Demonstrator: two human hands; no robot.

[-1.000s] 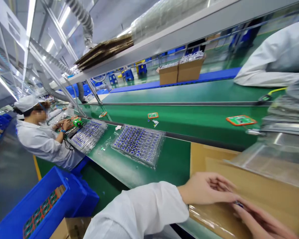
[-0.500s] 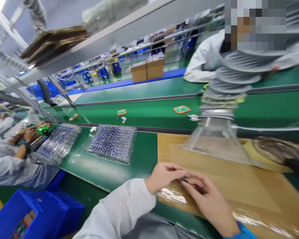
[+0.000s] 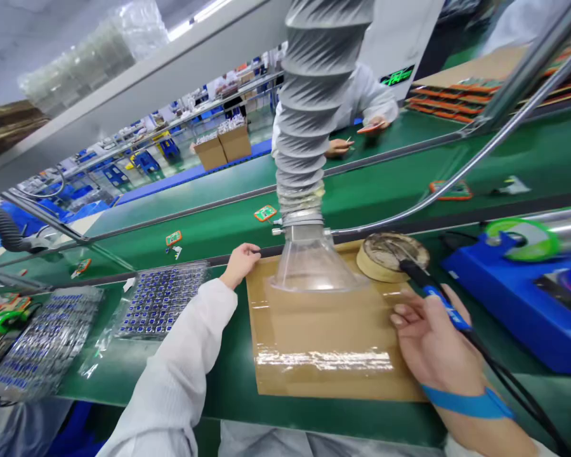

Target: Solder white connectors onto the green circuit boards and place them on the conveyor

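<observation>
My right hand point(image 3: 433, 346) grips a soldering iron point(image 3: 435, 293) with a blue and black handle; its tip rests on a round tan cleaning pad point(image 3: 391, 255) at the far right corner of a brown cardboard mat point(image 3: 323, 343). A blue strap circles that wrist. My left hand point(image 3: 240, 262), in a white sleeve, reaches forward with its fingers curled at the mat's far left corner, by the dark rail along the conveyor; nothing shows in them. A clear fume funnel point(image 3: 309, 263) on a grey ribbed hose point(image 3: 314, 108) stands on the mat between my hands.
A clear tray of small blue parts point(image 3: 159, 298) lies left of the mat, another tray point(image 3: 42, 343) farther left. A blue station point(image 3: 518, 285) sits at right. Small circuit boards point(image 3: 265, 213) ride the green conveyor. Across it a person's hands point(image 3: 340, 147) work.
My view swung right and the mat came central. My hands, together at the mat's near edge before, parted: the left reached to the far left corner, the right now holds the soldering iron on the pad.
</observation>
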